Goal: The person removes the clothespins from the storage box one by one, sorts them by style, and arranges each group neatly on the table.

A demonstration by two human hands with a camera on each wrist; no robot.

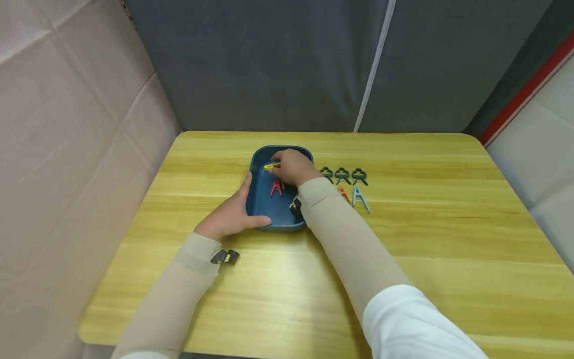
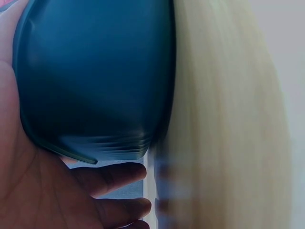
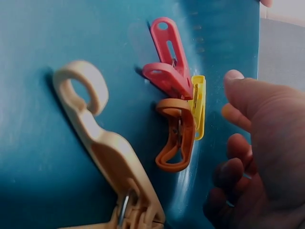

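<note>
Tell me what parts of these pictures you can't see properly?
- Head view: the right hand covers the far part of the blue tray, so most of the yellow clip is hidden.
- Head view: the sleeve hides most of the orange clip on the table.
- Left wrist view: the tray fills the blurred frame; its inside is unseen.
- Right wrist view: the cream clip is cut off by the bottom edge.

Three dark clips (image 1: 343,175) in row mid-bench; orange clip (image 1: 344,193) and grey-blue clip (image 1: 360,198) just in front.
</note>
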